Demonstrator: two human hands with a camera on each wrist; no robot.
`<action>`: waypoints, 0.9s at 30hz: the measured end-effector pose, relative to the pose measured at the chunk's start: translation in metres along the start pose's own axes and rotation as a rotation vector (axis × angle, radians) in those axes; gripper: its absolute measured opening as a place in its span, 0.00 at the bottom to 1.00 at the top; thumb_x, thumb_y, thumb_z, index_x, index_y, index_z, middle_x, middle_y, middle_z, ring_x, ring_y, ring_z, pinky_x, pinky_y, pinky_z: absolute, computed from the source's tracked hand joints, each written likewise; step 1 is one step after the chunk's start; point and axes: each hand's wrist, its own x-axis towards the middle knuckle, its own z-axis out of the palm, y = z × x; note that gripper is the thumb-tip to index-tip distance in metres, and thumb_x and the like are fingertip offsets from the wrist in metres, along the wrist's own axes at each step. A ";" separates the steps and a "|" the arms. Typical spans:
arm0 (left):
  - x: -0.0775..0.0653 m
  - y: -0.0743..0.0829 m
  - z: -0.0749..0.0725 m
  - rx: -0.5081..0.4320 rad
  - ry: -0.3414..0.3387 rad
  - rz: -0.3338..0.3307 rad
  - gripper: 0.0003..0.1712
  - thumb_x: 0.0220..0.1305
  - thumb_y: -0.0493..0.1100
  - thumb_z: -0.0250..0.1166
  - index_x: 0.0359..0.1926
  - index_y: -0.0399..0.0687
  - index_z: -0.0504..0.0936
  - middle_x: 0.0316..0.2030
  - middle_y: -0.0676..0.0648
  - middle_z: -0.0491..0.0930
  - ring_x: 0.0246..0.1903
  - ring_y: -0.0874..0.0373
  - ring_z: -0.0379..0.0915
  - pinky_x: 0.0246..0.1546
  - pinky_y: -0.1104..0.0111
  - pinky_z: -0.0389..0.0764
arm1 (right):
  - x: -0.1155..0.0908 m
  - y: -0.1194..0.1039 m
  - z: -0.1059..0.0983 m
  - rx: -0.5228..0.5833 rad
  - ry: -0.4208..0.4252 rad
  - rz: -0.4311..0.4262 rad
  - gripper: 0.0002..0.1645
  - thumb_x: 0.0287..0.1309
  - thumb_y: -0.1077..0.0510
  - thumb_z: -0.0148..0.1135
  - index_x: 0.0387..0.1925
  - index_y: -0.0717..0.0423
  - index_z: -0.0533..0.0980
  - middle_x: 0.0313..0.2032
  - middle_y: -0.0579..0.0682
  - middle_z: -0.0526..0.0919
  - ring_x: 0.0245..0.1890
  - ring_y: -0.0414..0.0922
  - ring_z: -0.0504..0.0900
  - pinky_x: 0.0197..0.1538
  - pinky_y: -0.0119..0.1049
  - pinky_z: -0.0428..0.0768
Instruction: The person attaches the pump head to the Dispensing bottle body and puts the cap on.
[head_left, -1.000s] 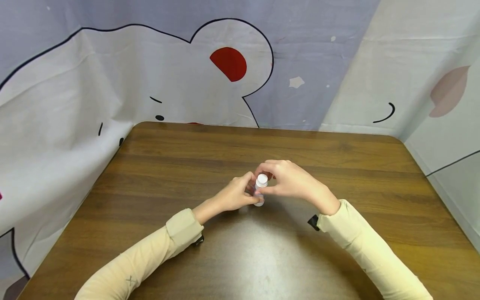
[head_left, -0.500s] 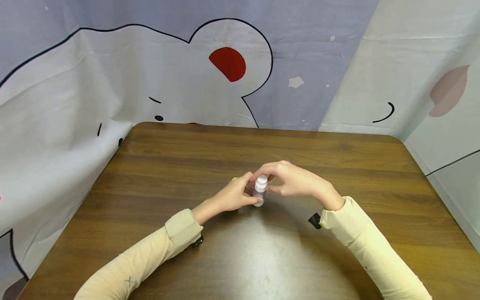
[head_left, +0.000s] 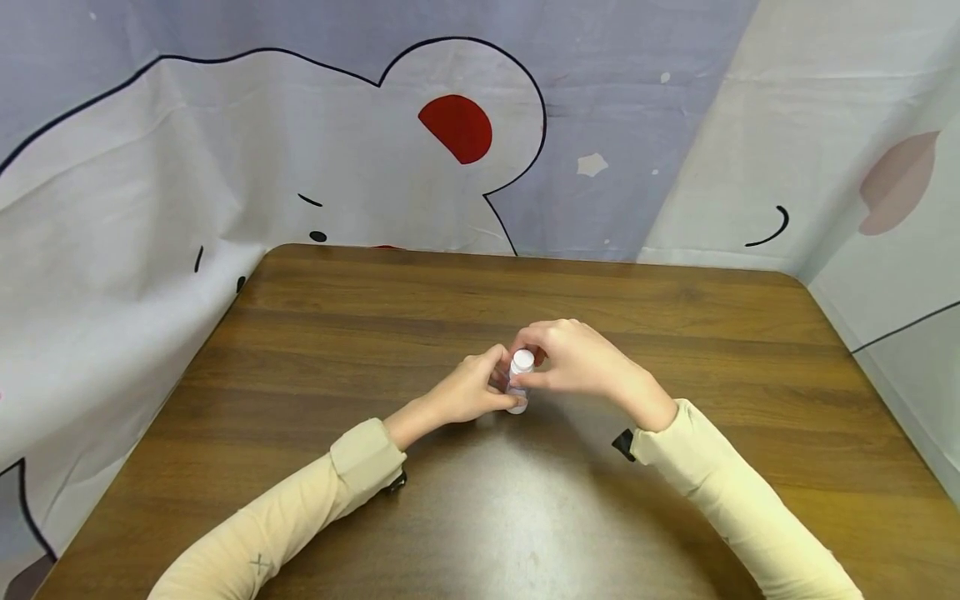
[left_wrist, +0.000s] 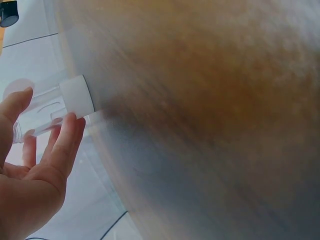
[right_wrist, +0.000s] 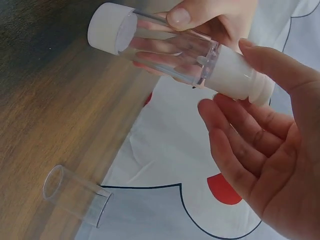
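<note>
Clear white-ended bottle [right_wrist: 185, 57], roughly upright between left hand [head_left: 467, 388] and right hand [head_left: 576, 358].
Left grips body; right, higher up, pinches white top [right_wrist: 231, 72]; long axis near vertical, 2 hands touching it.

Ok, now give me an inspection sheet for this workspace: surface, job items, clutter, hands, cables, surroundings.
Surface: brown wood-grain table, with a bright light reflection toward the near side.
Job items: one bottle, clear in the body and white at both ends.
Clutter: a clear tube standing on the table, apart from the bottle.
Left hand: grips the bottle's clear body.
Right hand: thumb and fingers at the bottle's white upper part.
Cables: nothing seen.
Surroundings: cloth backdrop with a cartoon print, behind the table and along its sides.
</note>
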 end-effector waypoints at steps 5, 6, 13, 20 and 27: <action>-0.001 0.000 0.001 -0.025 -0.006 -0.003 0.20 0.57 0.37 0.69 0.46 0.39 0.69 0.43 0.39 0.82 0.42 0.52 0.82 0.39 0.75 0.84 | 0.000 -0.002 0.004 -0.055 0.042 0.061 0.15 0.42 0.46 0.75 0.23 0.44 0.76 0.17 0.35 0.76 0.17 0.32 0.69 0.23 0.26 0.70; -0.001 0.000 0.001 -0.025 -0.004 -0.001 0.20 0.57 0.37 0.70 0.45 0.39 0.69 0.43 0.39 0.82 0.42 0.52 0.82 0.39 0.75 0.84 | 0.000 -0.002 0.005 -0.069 0.049 0.068 0.16 0.42 0.45 0.75 0.23 0.44 0.75 0.16 0.35 0.74 0.17 0.32 0.68 0.22 0.26 0.69; -0.002 0.000 0.000 -0.028 0.011 0.036 0.20 0.56 0.36 0.70 0.44 0.37 0.69 0.40 0.37 0.83 0.40 0.52 0.83 0.39 0.75 0.84 | -0.001 0.002 0.005 -0.033 0.027 0.061 0.21 0.41 0.38 0.75 0.31 0.44 0.77 0.23 0.35 0.79 0.23 0.32 0.73 0.27 0.28 0.74; -0.002 -0.001 0.000 0.001 -0.010 0.036 0.27 0.58 0.37 0.69 0.55 0.37 0.66 0.44 0.38 0.81 0.40 0.50 0.83 0.39 0.75 0.84 | -0.003 0.014 -0.009 0.252 -0.155 -0.152 0.21 0.53 0.61 0.69 0.50 0.55 0.77 0.48 0.46 0.81 0.49 0.39 0.79 0.51 0.36 0.82; -0.001 -0.001 -0.001 0.014 -0.019 0.025 0.21 0.59 0.39 0.68 0.48 0.37 0.67 0.44 0.37 0.81 0.41 0.49 0.83 0.39 0.74 0.85 | -0.003 0.016 -0.009 0.289 -0.180 -0.182 0.17 0.57 0.67 0.63 0.49 0.57 0.78 0.45 0.48 0.84 0.45 0.41 0.82 0.48 0.38 0.84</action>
